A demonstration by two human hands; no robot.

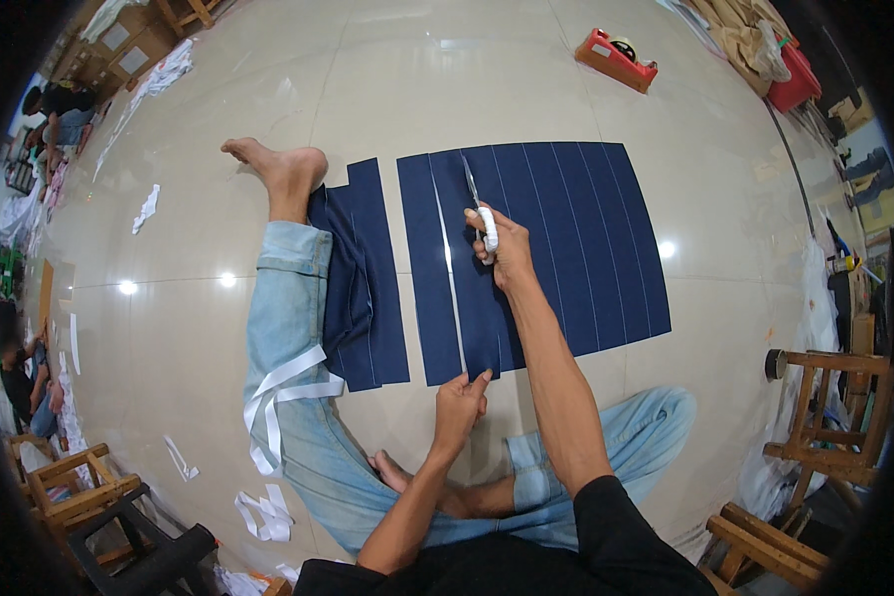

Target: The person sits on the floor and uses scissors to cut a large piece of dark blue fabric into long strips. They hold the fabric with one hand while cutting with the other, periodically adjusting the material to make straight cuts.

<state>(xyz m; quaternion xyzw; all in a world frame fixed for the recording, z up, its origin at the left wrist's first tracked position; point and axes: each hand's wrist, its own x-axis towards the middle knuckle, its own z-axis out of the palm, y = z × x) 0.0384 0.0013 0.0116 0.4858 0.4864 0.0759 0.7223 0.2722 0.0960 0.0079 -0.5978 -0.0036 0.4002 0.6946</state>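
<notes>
Dark navy fabric marked with thin pale parallel lines lies spread on the floor before me. A long narrow slit runs through its left part, with the floor showing in it. My right hand grips a pair of scissors whose handle is wrapped in white; the blades point away from me over the far part of the fabric, right of the slit. At the near edge, by the slit's lower end, my left hand pinches the fabric. A separate navy piece lies to the left, rumpled against my outstretched leg.
White strips lie across my left leg and on the floor beside it. A red tape dispenser sits at the far right. Wooden stools stand at the right and lower left. Two people sit along the left side, near cardboard boxes.
</notes>
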